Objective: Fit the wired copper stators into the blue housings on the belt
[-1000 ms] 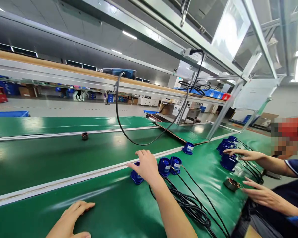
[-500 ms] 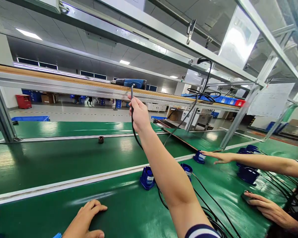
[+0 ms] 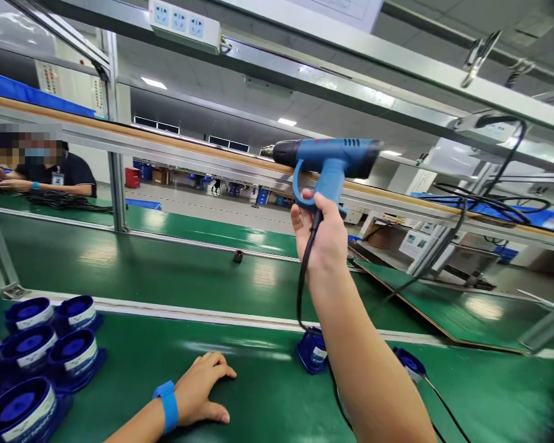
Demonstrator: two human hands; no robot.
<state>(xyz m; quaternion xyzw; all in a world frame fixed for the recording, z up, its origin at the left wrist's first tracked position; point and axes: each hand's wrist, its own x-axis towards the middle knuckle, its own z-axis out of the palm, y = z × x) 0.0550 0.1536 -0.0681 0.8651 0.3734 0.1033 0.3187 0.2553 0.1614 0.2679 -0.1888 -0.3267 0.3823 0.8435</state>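
Note:
A blue heat gun (image 3: 335, 175) with a dark nozzle end is held up at the shelf edge, its nozzle pointing left. My right hand (image 3: 325, 231) grips the lower handle, and the black cord hangs down past the wrist. Low over the green work surface, my left hand (image 3: 205, 387) rests with fingers apart and nothing in it; a blue band circles that wrist. A blue round housing (image 3: 313, 352) stands on the surface below my right forearm, which partly covers it. Another blue housing (image 3: 409, 363) with a black cable sits to the right.
Several blue housings with white labels (image 3: 74, 354) stand at the left. A wooden shelf (image 3: 203, 146) on metal framing crosses ahead. One small dark part (image 3: 238, 256) lies on the green belt (image 3: 166, 264). Black cords (image 3: 484, 203) hang at right. A person (image 3: 60, 166) sits far left.
My right hand has gone from the cord to the heat gun's handle and lifted the gun from the shelf. The view has swung left, bringing the left-hand housings into sight.

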